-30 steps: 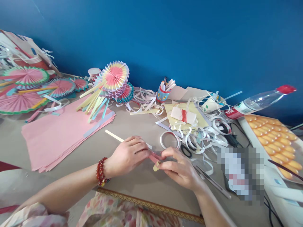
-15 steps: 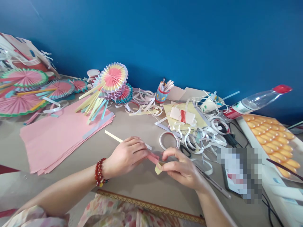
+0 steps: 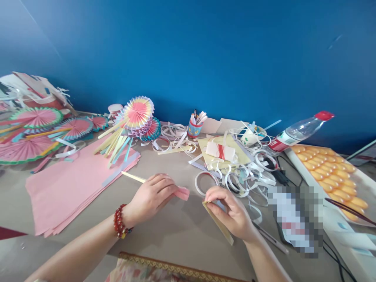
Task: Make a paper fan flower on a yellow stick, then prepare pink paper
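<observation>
The left hand [image 3: 154,197] is curling its fingers closely over folded pink paper [image 3: 182,193], which is poking out at six o'clock in the view; the right hand [image 3: 230,213] is pinching a yellow strip [image 3: 219,224] between thumb and fingertips at five o'clock. Seen from between the hands, a blue cup [image 3: 194,130] is holding pens [image 3: 201,117] at twelve o'clock. At one o'clock, string and strips are surrounding a white cup [image 3: 249,137]. A clear bottle [image 3: 304,131] is wearing its red cap [image 3: 324,116] at two o'clock.
</observation>
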{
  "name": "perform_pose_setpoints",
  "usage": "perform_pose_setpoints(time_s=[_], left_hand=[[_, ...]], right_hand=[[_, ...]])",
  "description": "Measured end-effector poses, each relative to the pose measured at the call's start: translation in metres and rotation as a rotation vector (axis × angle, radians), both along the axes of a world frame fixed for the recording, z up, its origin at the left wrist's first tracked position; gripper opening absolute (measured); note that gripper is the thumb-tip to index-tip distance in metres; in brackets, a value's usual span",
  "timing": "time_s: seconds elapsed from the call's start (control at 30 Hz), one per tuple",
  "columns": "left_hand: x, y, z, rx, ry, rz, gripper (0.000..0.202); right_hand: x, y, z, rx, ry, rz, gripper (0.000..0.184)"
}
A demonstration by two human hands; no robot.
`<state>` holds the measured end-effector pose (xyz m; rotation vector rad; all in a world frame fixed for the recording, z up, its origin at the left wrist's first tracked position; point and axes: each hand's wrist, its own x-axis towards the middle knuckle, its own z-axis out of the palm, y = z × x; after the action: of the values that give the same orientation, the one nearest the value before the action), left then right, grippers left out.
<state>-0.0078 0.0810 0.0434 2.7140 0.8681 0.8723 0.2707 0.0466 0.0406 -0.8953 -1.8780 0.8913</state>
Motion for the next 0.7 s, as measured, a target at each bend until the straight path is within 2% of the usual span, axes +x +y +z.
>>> perform_pose_setpoints(time_s=[0.17,0.23,0.3,0.43,0.53,0.6,0.7], left_hand=[[0.003,0.003,-0.009,0.069,0.063,0.121,0.02],[0.006,0.001,-0.008,0.054,0.093,0.171,0.019],[0.009,-0.004,-0.004,0.012,0.071,0.168,0.02],[0.019,-0.018,0.008,-0.209,-0.094,0.056,0.028],[0.027,-0.026,0.013,-0.398,-0.205,0.012,0.018],[0.031,-0.029,0.013,-0.496,-0.247,0.005,0.012],[0.033,-0.032,0.01,-0.645,-0.301,0.065,0.017]], right_hand=[[-0.005,-0.001,0.0,0.057,-0.076,-0.069,0.01],[-0.006,-0.003,0.001,0.068,-0.079,-0.071,0.012],[-0.008,-0.004,0.003,0.093,-0.094,-0.061,0.015],[-0.015,-0.008,0.007,0.16,-0.16,-0.013,0.018],[-0.021,-0.011,0.01,0.151,-0.211,0.032,0.022],[-0.024,-0.013,0.011,0.14,-0.247,0.066,0.027],[-0.027,-0.016,0.01,0.114,-0.275,0.09,0.035]])
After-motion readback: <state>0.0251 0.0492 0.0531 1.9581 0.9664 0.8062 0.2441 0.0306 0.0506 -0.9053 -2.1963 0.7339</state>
